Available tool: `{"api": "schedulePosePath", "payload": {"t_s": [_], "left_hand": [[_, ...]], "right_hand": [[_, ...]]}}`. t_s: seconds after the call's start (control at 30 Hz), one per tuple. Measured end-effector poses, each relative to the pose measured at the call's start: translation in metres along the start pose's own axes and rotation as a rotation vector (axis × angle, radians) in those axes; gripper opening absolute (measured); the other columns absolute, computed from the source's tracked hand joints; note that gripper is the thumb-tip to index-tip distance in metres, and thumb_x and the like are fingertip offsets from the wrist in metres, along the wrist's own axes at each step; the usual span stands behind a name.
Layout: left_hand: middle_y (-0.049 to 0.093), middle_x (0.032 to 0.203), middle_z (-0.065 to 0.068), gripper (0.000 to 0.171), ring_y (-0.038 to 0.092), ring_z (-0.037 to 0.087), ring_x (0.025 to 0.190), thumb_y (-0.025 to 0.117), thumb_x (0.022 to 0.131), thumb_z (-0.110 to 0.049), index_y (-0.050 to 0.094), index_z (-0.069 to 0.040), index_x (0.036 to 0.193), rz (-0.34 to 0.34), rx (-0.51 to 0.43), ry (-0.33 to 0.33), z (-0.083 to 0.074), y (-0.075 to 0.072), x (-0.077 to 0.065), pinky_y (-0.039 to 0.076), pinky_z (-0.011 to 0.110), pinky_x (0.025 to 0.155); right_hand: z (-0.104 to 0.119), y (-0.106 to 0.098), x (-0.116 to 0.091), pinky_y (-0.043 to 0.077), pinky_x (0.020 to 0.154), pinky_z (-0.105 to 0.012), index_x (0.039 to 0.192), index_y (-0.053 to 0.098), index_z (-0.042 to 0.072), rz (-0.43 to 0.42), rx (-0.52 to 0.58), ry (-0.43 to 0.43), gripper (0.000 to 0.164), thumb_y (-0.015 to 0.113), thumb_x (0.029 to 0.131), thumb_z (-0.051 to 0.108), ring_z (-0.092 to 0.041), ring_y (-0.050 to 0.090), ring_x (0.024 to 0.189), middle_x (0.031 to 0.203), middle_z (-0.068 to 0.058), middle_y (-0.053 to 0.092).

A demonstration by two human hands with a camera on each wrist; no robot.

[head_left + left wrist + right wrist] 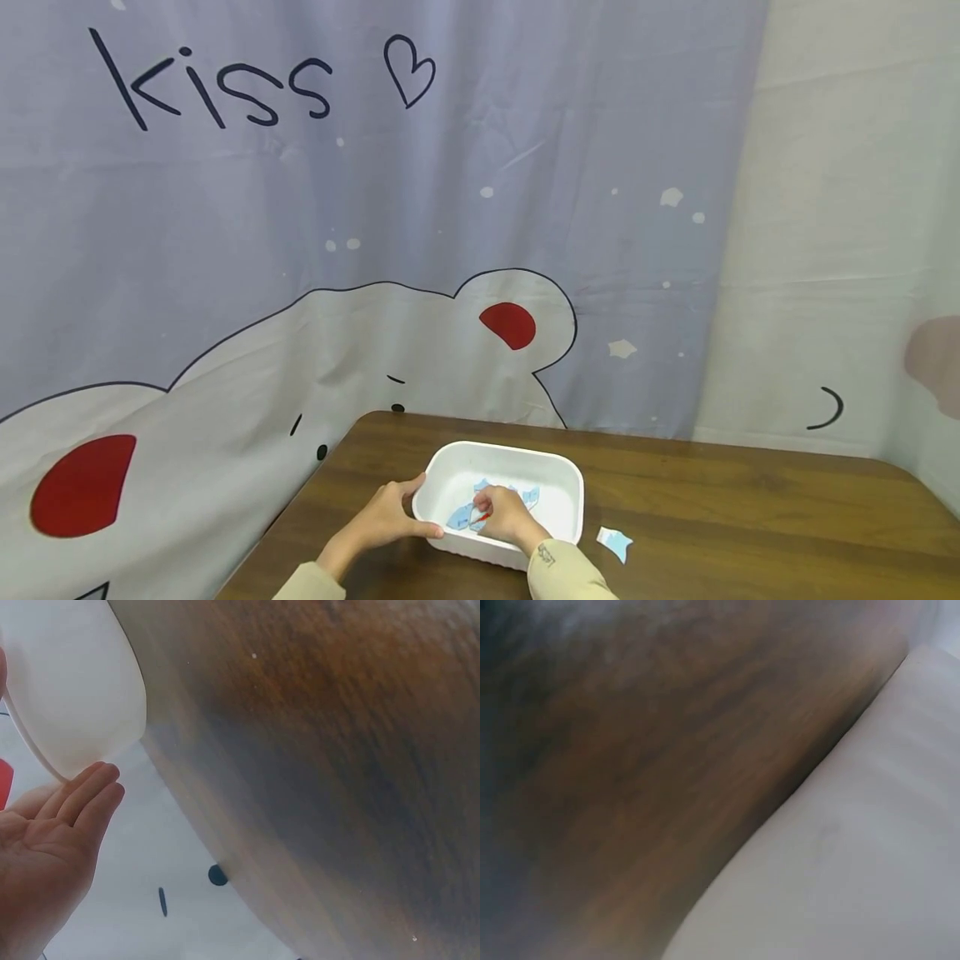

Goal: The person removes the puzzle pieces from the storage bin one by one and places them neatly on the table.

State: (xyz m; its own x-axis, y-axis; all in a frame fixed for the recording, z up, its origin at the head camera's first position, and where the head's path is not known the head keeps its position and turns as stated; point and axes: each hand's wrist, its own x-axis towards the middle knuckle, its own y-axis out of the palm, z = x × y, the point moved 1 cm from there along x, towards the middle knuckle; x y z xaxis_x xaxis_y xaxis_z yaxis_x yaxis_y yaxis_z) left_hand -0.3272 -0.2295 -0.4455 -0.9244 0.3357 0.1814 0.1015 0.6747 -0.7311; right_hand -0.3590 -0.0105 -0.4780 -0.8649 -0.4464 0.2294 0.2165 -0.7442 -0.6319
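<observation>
A white plastic basin [510, 552] stands on the table, with several light blue paper-like pieces [459, 518] lying in it. My left hand [386, 517] holds the basin's left front corner, thumb on the front rim and fingers along the left side. In the left wrist view its fingers [97, 799] touch the outer wall. My right hand [506, 512] reaches inside with curled fingers, beside a piece with a red mark [484, 517]; whether it pinches that piece is hidden. The right wrist view shows mainly the basin's outer wall [840, 847], blurred.
One light blue and white piece [617, 544] lies on the brown wooden table [712, 508], right of the basin. Behind the table hangs a printed curtain [615, 208], meeting its back and left edges.
</observation>
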Motion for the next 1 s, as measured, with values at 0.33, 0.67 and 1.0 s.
{"api": "schedulePosePath", "payload": {"t_s": [0.33,0.67,1.0], "left_hand": [[0.053,0.133,0.036,0.1,0.061,0.03,0.114,0.087,0.068,-0.036,0.041,0.022,0.134,-0.004,-0.007,-0.003,-0.0017,0.0005,0.0009,0.053,0.047,0.091],[0.05,0.135,0.037,0.099,0.059,0.035,0.12,0.087,0.069,-0.036,0.041,0.022,0.134,-0.002,-0.005,-0.01,0.0004,0.0001,0.0003,0.052,0.046,0.094],[0.051,0.134,0.037,0.1,0.061,0.033,0.116,0.088,0.068,-0.035,0.039,0.022,0.135,-0.005,-0.019,-0.012,0.0018,0.0008,0.0012,0.054,0.044,0.091]], "right_hand": [[-0.0004,-0.0017,-0.0019,0.047,0.067,-0.021,0.088,0.065,-0.005,0.023,0.027,-0.003,0.03,0.073,0.06,-0.011,-0.013,0.055,0.072,0.08,-0.011,0.065],[0.0013,-0.0031,-0.0007,0.046,0.068,-0.022,0.087,0.066,-0.005,0.049,0.034,0.02,0.03,0.069,0.059,-0.013,-0.015,0.055,0.072,0.08,-0.012,0.065],[-0.0008,-0.0028,-0.0003,0.046,0.067,-0.021,0.084,0.066,-0.005,0.077,0.038,0.006,0.025,0.068,0.06,-0.013,-0.013,0.056,0.071,0.08,-0.013,0.068]]}}
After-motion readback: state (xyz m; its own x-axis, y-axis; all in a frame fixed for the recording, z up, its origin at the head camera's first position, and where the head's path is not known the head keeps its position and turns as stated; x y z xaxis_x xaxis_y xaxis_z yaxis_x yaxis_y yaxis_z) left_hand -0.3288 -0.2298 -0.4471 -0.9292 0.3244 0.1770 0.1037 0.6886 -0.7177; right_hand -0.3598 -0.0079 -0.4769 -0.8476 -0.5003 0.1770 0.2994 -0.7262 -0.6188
